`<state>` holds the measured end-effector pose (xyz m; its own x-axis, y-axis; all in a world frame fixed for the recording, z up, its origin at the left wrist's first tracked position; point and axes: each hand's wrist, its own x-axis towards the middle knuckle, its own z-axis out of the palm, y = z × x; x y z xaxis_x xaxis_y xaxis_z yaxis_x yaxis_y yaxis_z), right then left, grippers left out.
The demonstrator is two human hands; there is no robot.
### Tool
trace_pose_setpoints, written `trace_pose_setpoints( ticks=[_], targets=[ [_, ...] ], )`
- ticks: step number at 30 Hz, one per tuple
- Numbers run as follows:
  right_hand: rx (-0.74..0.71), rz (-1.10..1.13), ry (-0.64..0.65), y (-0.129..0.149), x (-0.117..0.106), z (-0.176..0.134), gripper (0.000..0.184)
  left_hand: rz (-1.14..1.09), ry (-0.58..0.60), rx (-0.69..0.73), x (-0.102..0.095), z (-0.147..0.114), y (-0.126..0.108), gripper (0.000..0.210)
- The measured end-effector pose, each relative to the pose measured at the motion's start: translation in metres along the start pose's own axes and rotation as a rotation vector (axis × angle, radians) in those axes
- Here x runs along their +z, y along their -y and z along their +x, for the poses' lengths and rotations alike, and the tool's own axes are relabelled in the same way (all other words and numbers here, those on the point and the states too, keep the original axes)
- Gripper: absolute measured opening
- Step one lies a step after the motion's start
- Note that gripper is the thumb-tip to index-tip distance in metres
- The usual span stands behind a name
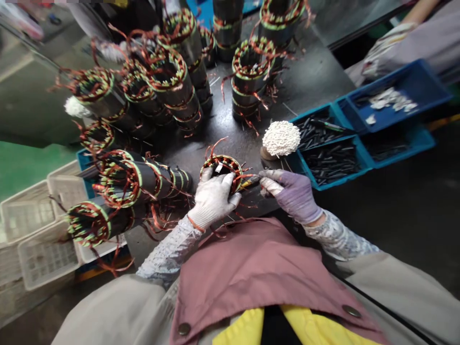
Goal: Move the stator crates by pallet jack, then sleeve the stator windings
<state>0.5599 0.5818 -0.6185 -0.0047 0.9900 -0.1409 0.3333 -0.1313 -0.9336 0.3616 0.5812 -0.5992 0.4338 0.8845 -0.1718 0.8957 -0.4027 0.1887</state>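
A motor stator (225,162) with copper windings around its rim stands on the dark table in front of me. My left hand (213,199), in a white knit glove, lies over its near rim with the fingers curled onto it. Copper lead wires (247,176) stick out from the stator's right side toward my right hand (296,194), in a purple glove. That hand's thumb and fingers are pinched at the wire ends; the exact tips are small and blurred. A yellow-handled tool (247,183) lies just under the wires. A small white tag (218,167) shows inside the stator.
Several stacked stators (172,81) stand across the table; others lie sideways (122,179) at left. A bundle of white sticks (281,138) stands beside blue bins of black tubes (328,163). White baskets (46,254) sit at lower left. Another person's gloved hand (386,48) is at upper right.
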Motion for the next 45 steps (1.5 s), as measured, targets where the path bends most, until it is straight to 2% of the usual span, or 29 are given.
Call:
trace_pose_setpoints(
  ticks=[2, 4, 6, 9, 12, 16, 21, 23, 25, 27, 29, 30, 32, 34, 36, 39, 45],
  targets=[
    [-0.027, -0.049, 0.008, 0.001, 0.0, 0.005, 0.023, 0.001, 0.015, -0.008, 0.0, 0.0, 0.001, 0.045],
    [-0.121, -0.147, 0.03, 0.001, 0.0, 0.011, 0.019, 0.002, 0.034, -0.005, -0.001, 0.0, 0.003, 0.047],
    [-0.19, -0.213, 0.116, -0.001, -0.002, 0.015, 0.02, 0.001, 0.048, 0.01, -0.003, 0.0, 0.005, 0.049],
    [-0.187, -0.244, 0.234, -0.004, -0.007, 0.014, 0.03, -0.007, 0.068, 0.036, -0.005, 0.0, 0.007, 0.052],
    [-0.165, -0.29, 0.214, -0.008, -0.006, 0.011, 0.033, 0.0, 0.077, 0.045, -0.007, 0.001, 0.006, 0.051],
    [-0.204, -0.298, 0.28, -0.01, 0.003, 0.018, 0.029, 0.034, 0.085, 0.071, -0.008, 0.001, 0.009, 0.048],
    [-0.362, -0.508, 0.412, 0.005, 0.025, 0.026, 0.022, 0.072, 0.093, 0.165, -0.01, -0.004, 0.019, 0.047],
    [-0.344, -0.518, 0.418, 0.012, 0.039, 0.025, 0.024, 0.095, 0.094, 0.157, -0.014, -0.005, 0.021, 0.044],
    [-0.314, -0.426, 0.416, 0.01, 0.045, 0.026, 0.026, 0.112, 0.107, 0.121, -0.018, -0.006, 0.02, 0.041],
    [-0.315, -0.255, 0.402, -0.004, 0.034, 0.028, 0.023, 0.112, 0.115, 0.067, -0.02, -0.006, 0.016, 0.041],
    [-0.274, -0.144, 0.293, -0.032, 0.002, 0.031, 0.023, 0.121, 0.105, 0.014, -0.02, -0.007, 0.012, 0.044],
    [-0.201, -0.155, 0.19, -0.05, -0.021, 0.034, 0.027, 0.139, 0.086, -0.009, -0.018, -0.008, 0.011, 0.046],
    [0.088, -0.378, -0.048, -0.088, -0.071, 0.043, 0.025, 0.196, 0.037, -0.039, -0.014, -0.01, 0.009, 0.045],
    [0.311, -0.6, -0.055, -0.121, -0.112, 0.054, 0.022, 0.242, 0.011, -0.044, -0.009, -0.012, 0.011, 0.044],
    [0.384, -0.683, 0.034, -0.142, -0.133, 0.063, 0.015, 0.254, 0.026, -0.038, -0.008, -0.013, 0.013, 0.044],
    [0.374, -0.72, 0.152, -0.152, -0.131, 0.069, 0.01, 0.232, 0.079, -0.023, -0.013, -0.012, 0.017, 0.041],
    [0.35, -0.818, 0.226, -0.147, -0.105, 0.071, 0.016, 0.184, 0.124, -0.024, -0.019, -0.004, 0.015, 0.04]
  ],
)
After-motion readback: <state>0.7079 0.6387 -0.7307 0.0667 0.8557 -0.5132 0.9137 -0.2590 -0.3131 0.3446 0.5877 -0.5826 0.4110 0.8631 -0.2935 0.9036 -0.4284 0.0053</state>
